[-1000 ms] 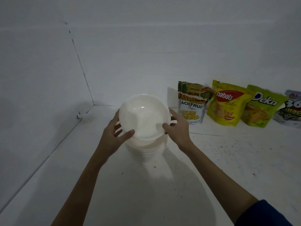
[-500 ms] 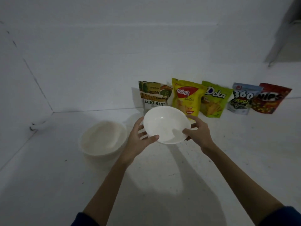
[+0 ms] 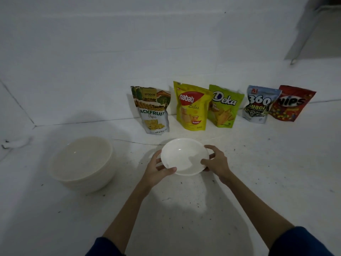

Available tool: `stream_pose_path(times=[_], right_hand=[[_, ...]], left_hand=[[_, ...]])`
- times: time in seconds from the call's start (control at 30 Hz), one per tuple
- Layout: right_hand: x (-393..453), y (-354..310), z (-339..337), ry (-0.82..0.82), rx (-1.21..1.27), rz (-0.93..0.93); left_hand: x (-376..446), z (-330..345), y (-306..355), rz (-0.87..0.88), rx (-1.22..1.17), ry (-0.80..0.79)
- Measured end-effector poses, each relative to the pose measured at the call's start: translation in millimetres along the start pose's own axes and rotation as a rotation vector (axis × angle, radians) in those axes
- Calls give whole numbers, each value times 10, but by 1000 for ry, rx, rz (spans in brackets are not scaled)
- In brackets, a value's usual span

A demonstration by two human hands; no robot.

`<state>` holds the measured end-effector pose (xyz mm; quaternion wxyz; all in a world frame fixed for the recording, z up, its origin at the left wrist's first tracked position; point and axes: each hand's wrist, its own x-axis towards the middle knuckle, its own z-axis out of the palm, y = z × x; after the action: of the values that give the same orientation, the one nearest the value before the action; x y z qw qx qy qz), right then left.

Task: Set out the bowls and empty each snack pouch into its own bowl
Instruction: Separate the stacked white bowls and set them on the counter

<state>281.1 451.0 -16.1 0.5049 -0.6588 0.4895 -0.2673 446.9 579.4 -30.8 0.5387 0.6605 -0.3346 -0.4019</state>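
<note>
**First bowl going down**

At frame centre, the left hand (image 3: 156, 170) and right hand (image 3: 215, 163) grip one white bowl (image 3: 184, 156), seemingly just above the table (image 3: 258, 182), before the jackfruit chips pouch (image 3: 153, 109). Next: release, then fetch from the bowl stack (image 3: 83, 163), lower left.

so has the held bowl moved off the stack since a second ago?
Yes. The white bowl was directly over the bowl stack; it's now well to its right, in front of the nabati pouch.
</note>
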Motion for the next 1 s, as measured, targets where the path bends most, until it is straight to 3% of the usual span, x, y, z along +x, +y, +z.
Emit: stream_pose_path(times=[0.17, 0.23, 0.37, 0.47, 0.57, 0.63, 0.77, 1.0], right_hand=[[45, -65, 40, 125, -421, -147], [8, -254, 129, 145, -429, -276], [-58, -705, 612, -32, -281, -474], [-170, -999, 1166, -212, -220, -543], [-254, -1181, 1680, -292, -226, -537], [-275, -1253, 1930, -335, -259, -482], [-284, -1296, 2192, -379, -337, -408], [-320, -1321, 2259, -288, -344, -439]], left_hand=[[-34, -82, 89, 32, 120, 46], [-93, -216, 236, 110, 218, 101], [-336, -731, 610, 267, 342, 220], [-545, -1281, 738, 348, 437, 450], [-714, -1838, 633, 311, 586, 677], [-791, -2145, 486, 221, 672, 748], [-865, -2410, 270, 25, 601, 709], [-861, -2500, 219, 102, 497, 647]])
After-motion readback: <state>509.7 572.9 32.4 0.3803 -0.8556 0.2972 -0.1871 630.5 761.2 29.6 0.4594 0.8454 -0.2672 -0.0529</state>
